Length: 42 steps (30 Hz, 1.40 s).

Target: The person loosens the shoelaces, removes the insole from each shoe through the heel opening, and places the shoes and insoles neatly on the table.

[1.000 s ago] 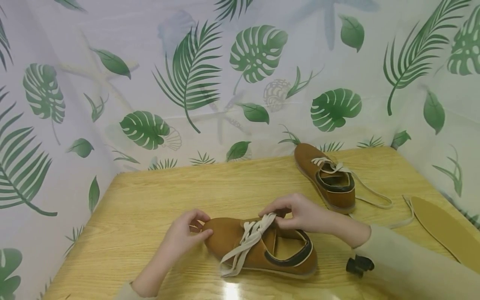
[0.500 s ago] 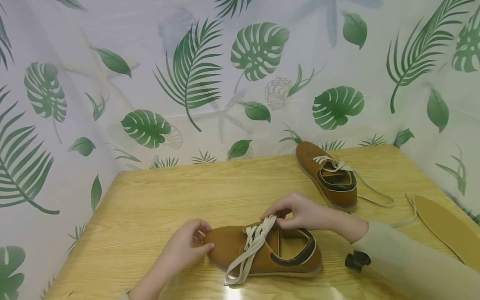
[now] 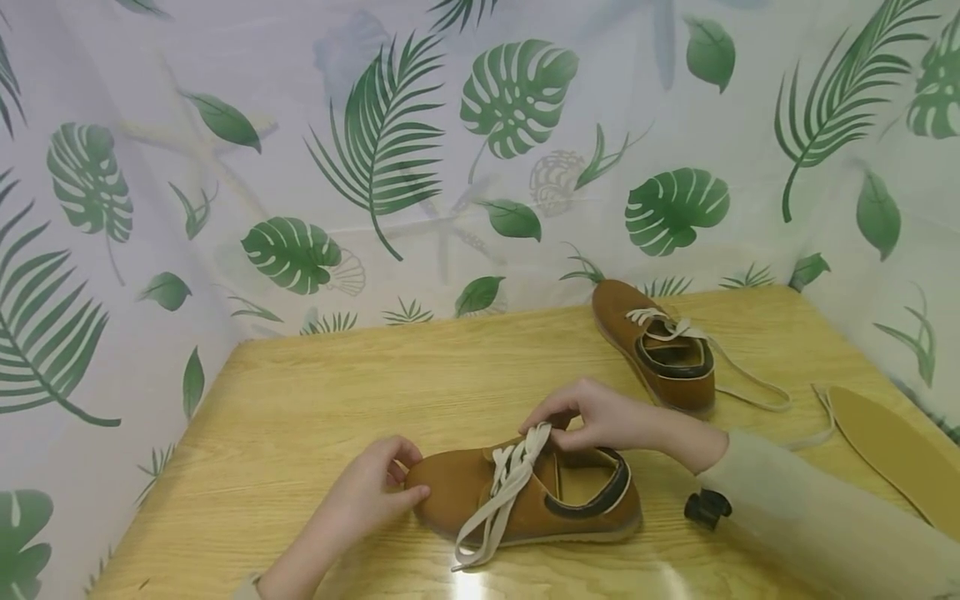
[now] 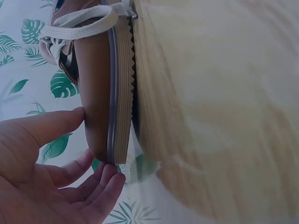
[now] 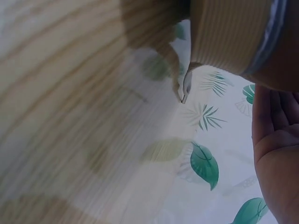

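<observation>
A brown leather shoe point(image 3: 450, 490) with a dark padded collar lies on the wooden table, toe to the left. Its off-white lace point(image 3: 497, 525) is threaded, and a loose end hangs over the near side to the table. My left hand point(image 3: 369, 490) holds the toe; in the left wrist view its thumb is on the upper and its fingers curl at the toe tip by the sole point(image 4: 122, 93). At the top of the lacing, my right hand point(image 3: 600, 417) grips the shoe between thumb and fingers. In the right wrist view, the heel hides part of that hand point(image 5: 280, 149).
A matching brown shoe point(image 3: 686, 390) stands at the back right, its long lace point(image 3: 757, 392) trailing over the table point(image 3: 337, 392). At the right edge lies a flat tan insole-shaped piece point(image 3: 892, 446). A leaf-printed cloth point(image 3: 420, 250) hangs behind the table.
The shoe has shifted slightly towards me and to the right, and its loose lace end has moved with it. Both hands keep their places on the shoe.
</observation>
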### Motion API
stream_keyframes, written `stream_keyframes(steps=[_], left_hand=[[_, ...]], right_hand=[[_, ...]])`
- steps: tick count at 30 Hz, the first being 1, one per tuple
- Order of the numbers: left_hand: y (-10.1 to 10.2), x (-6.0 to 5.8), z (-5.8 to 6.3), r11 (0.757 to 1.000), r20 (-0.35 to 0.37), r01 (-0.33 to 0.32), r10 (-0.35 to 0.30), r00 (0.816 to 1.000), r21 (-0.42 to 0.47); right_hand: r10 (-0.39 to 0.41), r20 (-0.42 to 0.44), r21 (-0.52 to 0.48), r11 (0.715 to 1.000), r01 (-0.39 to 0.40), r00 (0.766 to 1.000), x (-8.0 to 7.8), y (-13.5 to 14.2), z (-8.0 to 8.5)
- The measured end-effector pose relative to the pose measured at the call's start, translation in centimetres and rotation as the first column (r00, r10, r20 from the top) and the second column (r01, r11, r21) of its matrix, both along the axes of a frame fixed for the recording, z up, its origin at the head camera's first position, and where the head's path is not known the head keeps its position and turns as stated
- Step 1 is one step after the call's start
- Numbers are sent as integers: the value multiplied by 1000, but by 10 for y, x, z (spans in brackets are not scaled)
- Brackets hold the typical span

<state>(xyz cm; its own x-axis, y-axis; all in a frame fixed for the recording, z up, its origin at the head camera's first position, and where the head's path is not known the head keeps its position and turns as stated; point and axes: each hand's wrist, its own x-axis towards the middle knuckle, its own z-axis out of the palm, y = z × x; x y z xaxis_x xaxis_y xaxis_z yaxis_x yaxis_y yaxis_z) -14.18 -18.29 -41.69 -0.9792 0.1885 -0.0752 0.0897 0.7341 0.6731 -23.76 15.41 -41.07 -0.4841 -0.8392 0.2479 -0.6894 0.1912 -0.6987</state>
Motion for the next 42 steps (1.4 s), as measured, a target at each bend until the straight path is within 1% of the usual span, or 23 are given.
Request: stream_keyframes(steps=[4, 7, 10, 14, 20, 22, 27, 29, 34, 37, 40, 42], left_hand=[[1, -1, 2, 1000, -3, 6, -6, 1000, -14], [1, -1, 4, 1000, -16, 21, -21, 1000, -23], [1, -3, 4, 999, -23, 37, -37, 999, -18], [1, -6, 5, 998, -15, 57, -57, 998, 1], [2, -10, 4, 992, -26, 122, -121, 992, 21], [3, -10, 3, 990, -32, 140, -139, 990, 24], [3, -11, 0, 985, -48, 162, -159, 986, 54], [2, -11, -1, 983, -51, 164, -160, 986, 83], [3, -9, -5, 978, -34, 146, -143, 989, 152], [5, -7, -6, 982, -55, 144, -138, 989, 126], [7, -7, -4, 985, -81, 148, -141, 987, 90], [7, -6, -2, 986, -85, 150, -143, 986, 78]], right_hand=[[-25, -38, 8, 1000, 25, 999, -4, 1, -1], [-50, -49, 16, 999, 51, 998, -7, 3, -2], [-72, -50, 20, 997, 73, 996, -8, 5, -3], [-96, -34, 26, 995, 97, 995, -9, 6, -4], [-121, -3, 39, 992, 121, 993, -10, 7, -5], [-124, -3, 38, 992, 124, 992, -11, 8, -5], [-134, -16, 30, 991, 134, 991, -11, 7, -7], [-135, -11, 26, 990, 135, 991, -10, 7, -8], [-132, 19, 23, 991, 132, 991, -10, 5, -9], [-134, 29, 24, 991, 133, 991, -9, 4, -10], [-141, 32, 28, 990, 140, 989, -9, 4, -9], [-145, 33, 28, 989, 144, 989, -9, 4, -8]])
